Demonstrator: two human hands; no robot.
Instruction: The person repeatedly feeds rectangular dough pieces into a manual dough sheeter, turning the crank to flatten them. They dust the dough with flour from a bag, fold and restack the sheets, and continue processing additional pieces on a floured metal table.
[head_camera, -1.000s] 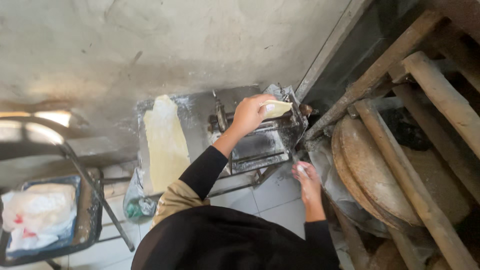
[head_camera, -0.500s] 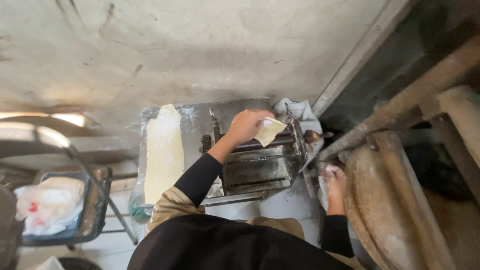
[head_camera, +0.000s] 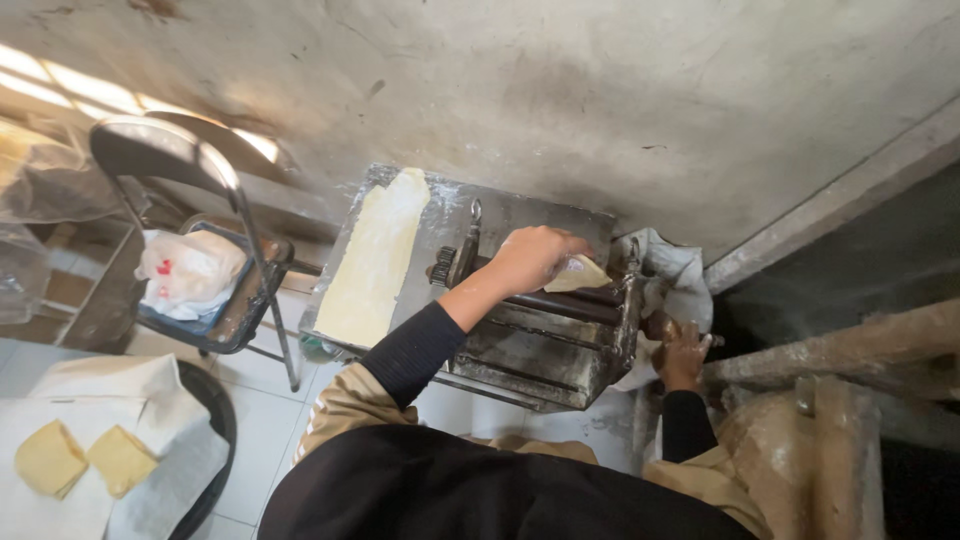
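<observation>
My left hand (head_camera: 528, 258) pinches the dough piece (head_camera: 582, 274) over the roller machine (head_camera: 540, 330); my right hand (head_camera: 683, 350) closes on its side crank. Feed flat, keep fingers off rollers.

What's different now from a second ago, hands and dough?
The left hand keeps its hold on the small pale yellow dough piece, pressing it lower onto the rollers of the grey metal dough machine. The right hand stays at the machine's right side, apparently on a crank, though its grip is unclear. The long flat dough sheet on the floured metal table has not moved.
</observation>
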